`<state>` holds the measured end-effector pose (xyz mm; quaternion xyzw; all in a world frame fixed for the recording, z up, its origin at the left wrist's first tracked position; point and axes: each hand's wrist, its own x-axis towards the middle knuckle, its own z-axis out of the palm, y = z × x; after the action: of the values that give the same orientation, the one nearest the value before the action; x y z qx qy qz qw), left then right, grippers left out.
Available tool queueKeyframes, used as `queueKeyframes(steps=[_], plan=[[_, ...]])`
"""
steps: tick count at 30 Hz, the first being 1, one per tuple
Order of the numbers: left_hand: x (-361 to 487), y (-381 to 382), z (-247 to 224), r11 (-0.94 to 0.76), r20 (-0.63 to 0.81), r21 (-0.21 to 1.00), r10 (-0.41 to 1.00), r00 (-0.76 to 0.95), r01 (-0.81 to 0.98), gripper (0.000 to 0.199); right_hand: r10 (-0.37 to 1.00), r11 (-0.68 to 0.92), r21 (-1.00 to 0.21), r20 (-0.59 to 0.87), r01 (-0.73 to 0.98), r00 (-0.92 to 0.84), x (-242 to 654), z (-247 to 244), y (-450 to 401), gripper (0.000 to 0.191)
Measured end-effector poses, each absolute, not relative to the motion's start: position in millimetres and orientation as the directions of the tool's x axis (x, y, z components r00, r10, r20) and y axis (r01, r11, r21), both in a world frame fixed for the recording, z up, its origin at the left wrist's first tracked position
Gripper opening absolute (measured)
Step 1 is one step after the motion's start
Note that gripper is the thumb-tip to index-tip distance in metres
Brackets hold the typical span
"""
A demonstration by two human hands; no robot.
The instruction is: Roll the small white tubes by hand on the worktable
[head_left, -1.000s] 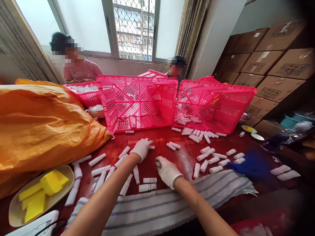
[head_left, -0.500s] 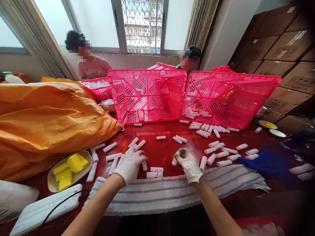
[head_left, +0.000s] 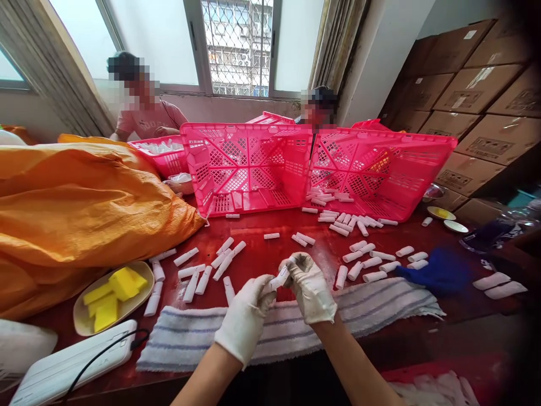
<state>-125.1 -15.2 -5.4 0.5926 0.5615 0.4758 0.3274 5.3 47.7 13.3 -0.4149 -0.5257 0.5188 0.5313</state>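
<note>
My left hand (head_left: 247,316), in a white glove, is closed around one end of a small white tube (head_left: 279,277) with a dark mark on it. The gloved right hand (head_left: 311,287) pinches the tube's other end, so both hands meet on it above a grey-striped towel (head_left: 190,338). Left of my hands lie several loose white tubes (head_left: 203,280) on the red table. More tubes (head_left: 341,277) are scattered to the right. My fingers hide part of the held tube.
Two pink baskets (head_left: 249,125) lie on their sides at the back. An orange sack (head_left: 84,197), a dish (head_left: 146,290) of yellow sponges and a white power bank (head_left: 80,361) with a cable are on the left. A blue cloth (head_left: 435,270) lies right. Two people sit across the table.
My left hand has moved right from the loose tubes, and my right hand has shifted slightly left. They now meet on one tube. The view has turned a little.
</note>
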Motion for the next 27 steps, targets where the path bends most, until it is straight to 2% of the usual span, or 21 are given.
queueKeyframes(steps=[3, 5, 10, 15, 19, 23, 25, 27], plan=[[-119.8, -27.2, -3.2, -0.041, 0.109, 0.927, 0.981, -0.163, 0.372, 0.029, 0.99, 0.113, -0.964, 0.131, -0.241, -0.06, 5.9, 18.8, 49.4, 0.036], [-118.5, -32.6, -2.5, -0.016, 0.11, 0.916, 0.971, -0.212, 0.4, 0.029, 0.992, 0.094, -0.957, 0.113, -0.275, -0.053, 9.4, 21.1, 50.0, 0.039], [-111.8, -37.1, -4.8, -0.072, 0.187, 0.916, 0.947, -0.263, 0.394, 0.028, 0.996, 0.073, -0.979, 0.083, -0.19, -0.043, 9.6, 24.1, 46.7, 0.039], [-109.2, -33.2, -15.3, -0.167, 0.391, 0.833, 0.853, -0.346, 0.528, 0.031, 0.997, 0.039, -0.966, 0.055, -0.254, -0.055, -0.2, 28.2, 31.2, 0.039], [-115.4, -32.0, -24.0, -0.152, 0.389, 0.828, 0.849, -0.358, 0.54, 0.033, 0.987, 0.069, -0.987, 0.088, -0.143, -0.133, 7.4, 32.3, 25.8, 0.037], [-115.1, -32.3, -24.1, -0.195, 0.418, 0.831, 0.837, -0.353, 0.521, 0.03, 0.994, 0.017, -0.998, 0.024, -0.067, -0.107, 15.1, 28.1, 31.4, 0.043], [-112.3, -31.8, -17.2, -0.168, 0.35, 0.881, 0.86, -0.372, 0.442, 0.031, 0.995, 0.009, -0.999, 0.014, -0.042, -0.099, 16.2, 26.6, 32.6, 0.041], [-110.6, -31.0, -6.5, -0.071, 0.168, 0.955, 0.929, -0.329, 0.287, 0.031, 0.989, 0.061, -0.998, 0.06, 0.004, -0.138, 17.3, 28.4, 31.0, 0.036]])
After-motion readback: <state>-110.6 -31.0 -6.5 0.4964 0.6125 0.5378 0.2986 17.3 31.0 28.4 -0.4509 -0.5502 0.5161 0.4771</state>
